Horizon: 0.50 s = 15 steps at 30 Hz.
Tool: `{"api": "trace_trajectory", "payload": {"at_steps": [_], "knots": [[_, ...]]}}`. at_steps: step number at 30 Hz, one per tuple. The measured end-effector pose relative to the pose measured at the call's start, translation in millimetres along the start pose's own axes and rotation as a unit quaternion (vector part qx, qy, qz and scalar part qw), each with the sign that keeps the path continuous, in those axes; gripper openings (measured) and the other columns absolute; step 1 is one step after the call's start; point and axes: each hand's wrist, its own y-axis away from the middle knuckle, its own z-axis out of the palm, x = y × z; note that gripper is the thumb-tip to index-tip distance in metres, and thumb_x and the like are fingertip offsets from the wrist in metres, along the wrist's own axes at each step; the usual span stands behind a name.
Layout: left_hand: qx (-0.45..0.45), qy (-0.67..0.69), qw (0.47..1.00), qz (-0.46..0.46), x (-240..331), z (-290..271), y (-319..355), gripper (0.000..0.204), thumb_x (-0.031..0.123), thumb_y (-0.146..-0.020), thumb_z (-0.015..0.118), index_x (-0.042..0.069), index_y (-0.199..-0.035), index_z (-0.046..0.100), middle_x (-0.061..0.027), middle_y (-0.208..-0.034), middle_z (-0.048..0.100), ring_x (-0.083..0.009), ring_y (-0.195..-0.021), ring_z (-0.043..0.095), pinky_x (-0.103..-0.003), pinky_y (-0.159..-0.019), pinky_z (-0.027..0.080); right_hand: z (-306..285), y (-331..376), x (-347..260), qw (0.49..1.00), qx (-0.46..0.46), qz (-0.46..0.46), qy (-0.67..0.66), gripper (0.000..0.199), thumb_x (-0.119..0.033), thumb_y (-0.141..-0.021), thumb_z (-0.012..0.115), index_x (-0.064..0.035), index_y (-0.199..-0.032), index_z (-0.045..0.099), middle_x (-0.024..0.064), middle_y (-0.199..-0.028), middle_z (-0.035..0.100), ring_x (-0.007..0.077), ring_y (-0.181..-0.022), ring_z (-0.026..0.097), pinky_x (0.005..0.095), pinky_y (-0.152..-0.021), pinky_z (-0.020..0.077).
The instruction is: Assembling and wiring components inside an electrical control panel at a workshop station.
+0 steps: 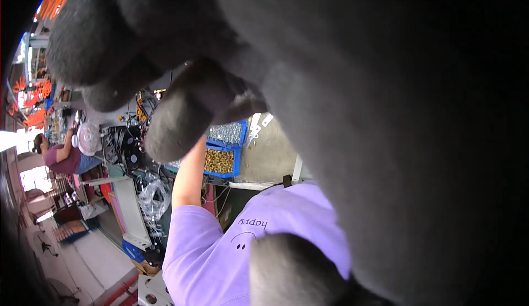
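Observation:
A large dark grey hand, seemingly my right hand [330, 102], fills the top and right of the view, very close and blurred. Its fingers curl inward toward the left; whatever lies inside them is hidden. My left forearm [190, 173] reaches from a purple sleeve [193, 234] up the bench, and those dark fingers cover my left hand. Beside the forearm sits a blue bin of small brass-coloured pieces [219, 161]. Just beyond it, another blue bin holds small silver pieces [227, 134]. White flat pieces [255, 127] lie on the bench top [270, 157] to their right.
Black cables and devices [124, 143] crowd the bench at left. Clear plastic bags [154, 196] lie near a grey metal frame [131, 212]. Farther left are a round fan [88, 139] and another person [63, 157]. A blurred dark rounded shape [292, 273] covers the lower middle.

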Motion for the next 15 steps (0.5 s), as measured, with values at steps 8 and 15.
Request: {"api": "trace_trajectory", "payload": {"at_steps": [8,15], "knots": [[-0.185,-0.142,0.963,-0.135,-58,50,-86,0.041,0.034,-0.080,0.058,0.008,-0.111,0.053,-0.0132,-0.100,0.061,-0.0293,-0.096,0.055,-0.044,-0.078,0.045,-25,5,6,0.996,0.059,0.041,-0.044,0.064,-0.004,-0.064,0.058,-0.0001,-0.125,0.037,0.0102,-0.114,0.050,0.0138,-0.085,0.052,0.0271,-0.081,0.0436],[-0.237,-0.560,0.792,-0.058,-119,103,-75,0.058,0.040,-0.077,0.061,0.009,-0.123,0.045,-0.0156,-0.100,0.061,-0.0336,-0.102,0.054,-0.048,-0.080,0.043,-56,19,51,0.971,0.183,0.135,-0.073,0.067,-0.004,-0.066,0.062,-0.0023,-0.127,0.034,0.0094,-0.113,0.049,0.0138,-0.083,0.052,0.0272,-0.081,0.0435]]}}
